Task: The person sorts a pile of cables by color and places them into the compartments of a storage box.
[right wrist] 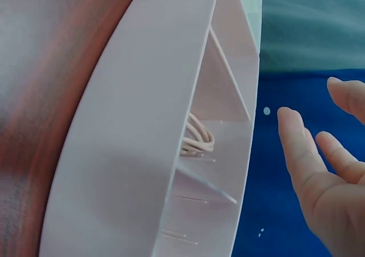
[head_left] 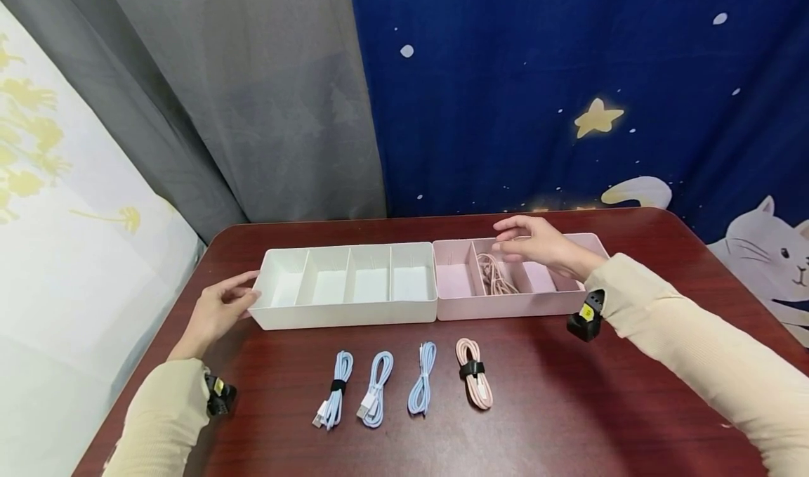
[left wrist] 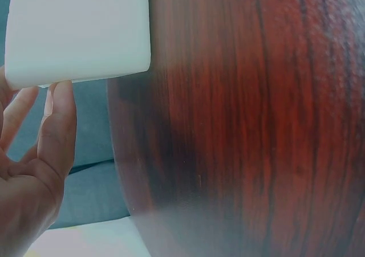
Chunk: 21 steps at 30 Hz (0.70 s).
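Our relaxed left hand point(head_left: 218, 312) touches the white box point(head_left: 347, 315); pushing could skew it. Our right hand point(head_left: 540, 244) hovers, loose.

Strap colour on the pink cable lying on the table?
Black strap, around the pink cable; best in head view.

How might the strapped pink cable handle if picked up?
The pink cable is probably light, being only a thin coiled cord. The black strap around its middle should keep the coils together, though the end loops may flex. Lying flat, it probably won't roll.
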### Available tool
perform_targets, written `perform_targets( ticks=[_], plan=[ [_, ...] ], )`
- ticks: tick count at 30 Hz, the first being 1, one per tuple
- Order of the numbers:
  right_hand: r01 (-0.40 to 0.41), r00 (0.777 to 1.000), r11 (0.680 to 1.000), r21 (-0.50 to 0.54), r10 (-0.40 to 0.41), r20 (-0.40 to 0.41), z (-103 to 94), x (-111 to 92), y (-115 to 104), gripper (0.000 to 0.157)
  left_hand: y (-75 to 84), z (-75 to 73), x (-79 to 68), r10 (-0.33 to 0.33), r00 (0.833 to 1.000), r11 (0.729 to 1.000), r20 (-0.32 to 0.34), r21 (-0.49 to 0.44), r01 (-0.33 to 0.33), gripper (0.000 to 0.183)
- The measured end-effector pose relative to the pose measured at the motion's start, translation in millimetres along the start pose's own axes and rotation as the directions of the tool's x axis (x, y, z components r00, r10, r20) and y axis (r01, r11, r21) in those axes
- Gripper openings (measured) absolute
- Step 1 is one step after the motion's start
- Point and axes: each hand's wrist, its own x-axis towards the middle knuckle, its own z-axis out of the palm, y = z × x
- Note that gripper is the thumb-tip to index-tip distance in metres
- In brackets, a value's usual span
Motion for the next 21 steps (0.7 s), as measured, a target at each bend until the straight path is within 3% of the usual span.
perform_targets(
  ticks=[10, 21],
  plan=[
    [-0.034, 0.999, 0.998, 0.048, 0.034, 0.013, 1.7, -20, -1, 0.049, 0.0, 0.4, 1.2, -0.002, 1.0, 1.0, -0.016, 0.002, 0.002, 0.049],
    [-0.02, 0.998, 0.997, 0.07, 0.015, 0.062, 12.3, -40, 5, 0.049, 2.5, -0.9, -0.3, -0.002, 1.0, 1.0, -0.003, -0.016, 0.002, 0.068]
  ],
)
